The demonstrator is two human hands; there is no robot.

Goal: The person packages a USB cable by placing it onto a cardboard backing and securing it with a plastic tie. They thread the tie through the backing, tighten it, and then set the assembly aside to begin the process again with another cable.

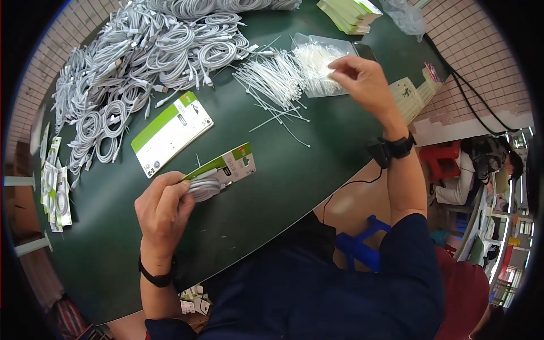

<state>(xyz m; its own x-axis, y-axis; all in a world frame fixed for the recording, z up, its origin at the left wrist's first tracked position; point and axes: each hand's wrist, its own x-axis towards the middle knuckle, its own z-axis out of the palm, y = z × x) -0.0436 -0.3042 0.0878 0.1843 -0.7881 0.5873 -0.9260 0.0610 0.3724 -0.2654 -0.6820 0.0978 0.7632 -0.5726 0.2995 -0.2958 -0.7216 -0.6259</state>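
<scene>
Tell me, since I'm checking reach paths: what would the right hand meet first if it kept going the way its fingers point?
The right hand points left; its fingertips already pinch at the clear bag of white cable ties. Past that, probably the loose tie pile.

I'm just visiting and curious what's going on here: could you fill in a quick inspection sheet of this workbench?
Surface: dark green table.
Job's things: coiled white cable on a green-and-white card; loose white cable ties.
Clutter: spare card; clear bag of ties; card stack.
Hands: left hand grips cable and card; right hand pinches at the ties.
Cables: heap of white coils.
Surroundings: tiled floor; another person seated at right.
</scene>
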